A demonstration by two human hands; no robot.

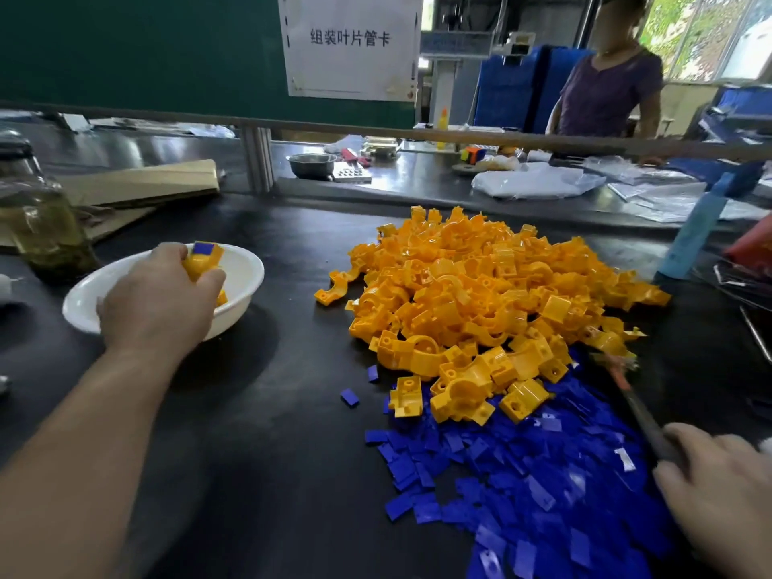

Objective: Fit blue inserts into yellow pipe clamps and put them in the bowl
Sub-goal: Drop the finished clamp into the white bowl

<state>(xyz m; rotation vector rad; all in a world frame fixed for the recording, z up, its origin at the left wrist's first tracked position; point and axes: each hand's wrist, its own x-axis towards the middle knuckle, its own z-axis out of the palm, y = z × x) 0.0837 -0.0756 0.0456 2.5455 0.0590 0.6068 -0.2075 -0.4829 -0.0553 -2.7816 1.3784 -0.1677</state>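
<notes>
1. The left hand (161, 294), at ten o'clock in the view, has its grip closed round one yellow plastic pipe clamp (205, 267). A flat blue fitted insert (203, 247) shows on the clamp's upper face. The clamp is over the round white plastic bowl (248, 282) and not yet let go.
2. Whether that insert is pressed fully home cannot be told. If it only sits loosely, the drop could knock it out again.
3. Another yellow piece (222, 297) already lies in the bowl just under the fingers. The bowl's wall looks hard and smooth, so a flicked release could bounce the clamp onto the black bench (271, 411).
4. The right hand (718, 491), at four o'clock, has its grip closed on a slim dark rod-shaped tool (643, 415). The tool's far end lies where the two piles meet, and a careless sweep there would likely mix or scatter parts.
5. The heap of loose yellow clamps (480, 294) at one o'clock stands steep, touching the spread of loose blue inserts (543, 474) at its five o'clock. A few stray inserts (350, 397) already lie apart, so pulling from the base may start a slide.
6. A glass jar of yellowish liquid (41, 219) stands just beside the bowl at nine o'clock, where a wide left-arm swing could nudge it.
</notes>
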